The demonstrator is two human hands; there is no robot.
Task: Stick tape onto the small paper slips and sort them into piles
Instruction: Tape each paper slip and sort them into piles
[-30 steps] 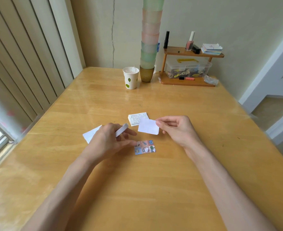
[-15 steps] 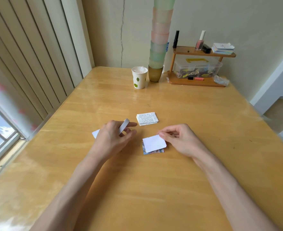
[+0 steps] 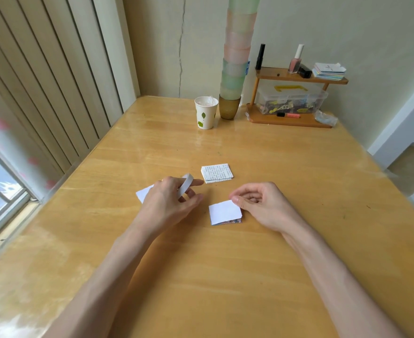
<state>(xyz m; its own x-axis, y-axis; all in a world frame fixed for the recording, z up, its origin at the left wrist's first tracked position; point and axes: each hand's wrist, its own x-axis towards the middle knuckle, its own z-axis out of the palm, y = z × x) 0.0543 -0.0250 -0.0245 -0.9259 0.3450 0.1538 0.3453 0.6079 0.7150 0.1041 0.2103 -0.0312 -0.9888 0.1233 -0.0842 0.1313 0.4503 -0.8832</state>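
My left hand (image 3: 169,203) holds a white tape roll (image 3: 186,183) between its fingers, above the wooden table (image 3: 225,276). A white paper slip (image 3: 143,193) sticks out from behind that hand; whether it is held or lies on the table is unclear. My right hand (image 3: 262,206) has curled fingers, with thumb and forefinger pinching the upper right corner of another white slip (image 3: 224,212). That slip lies flat on a small pile with colourful printed edges (image 3: 227,222). A second pile of printed slips (image 3: 216,173) sits just beyond, between my hands.
A paper cup (image 3: 206,115) and a tall stack of pastel cups (image 3: 235,69) stand at the table's far edge. A small wooden shelf (image 3: 291,120) with a clear plastic box, bottles and cards is at the back right. Vertical blinds and a window line the left side.
My right hand brought the white slip from the air near the printed pile down onto the colourful pile. My left hand with the tape roll barely moved.
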